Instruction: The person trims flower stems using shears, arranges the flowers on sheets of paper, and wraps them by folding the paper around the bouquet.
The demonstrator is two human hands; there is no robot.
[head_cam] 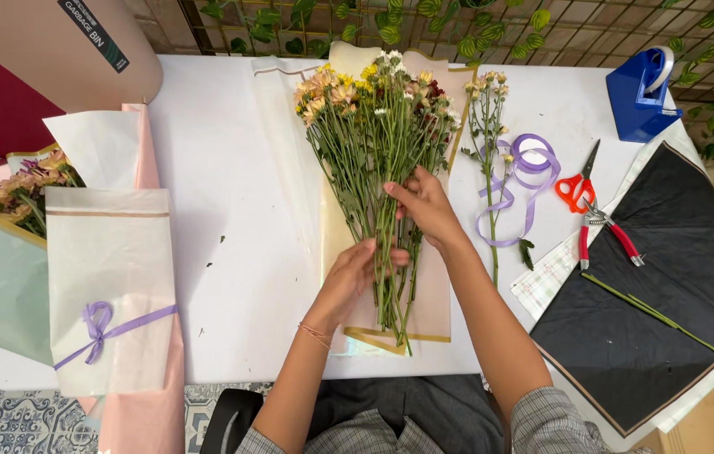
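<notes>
A bunch of small flowers (378, 109) with long green stems lies on beige and clear wrapping paper (437, 294) in the middle of the white table (231, 252). My left hand (353, 273) grips the stems low down, fingers wrapped around them. Higher up, my right hand (424, 206) rests on the stems from the right, its fingers curled over them. The blooms point away from me.
A single flower stem (489, 143), lilac ribbon (525, 172), orange scissors (577, 187) and red pruners (605, 231) lie to the right. Black paper (668, 286) carries a cut stem. A blue tape dispenser (641, 92) stands far right. A wrapped bouquet (109, 286) lies left.
</notes>
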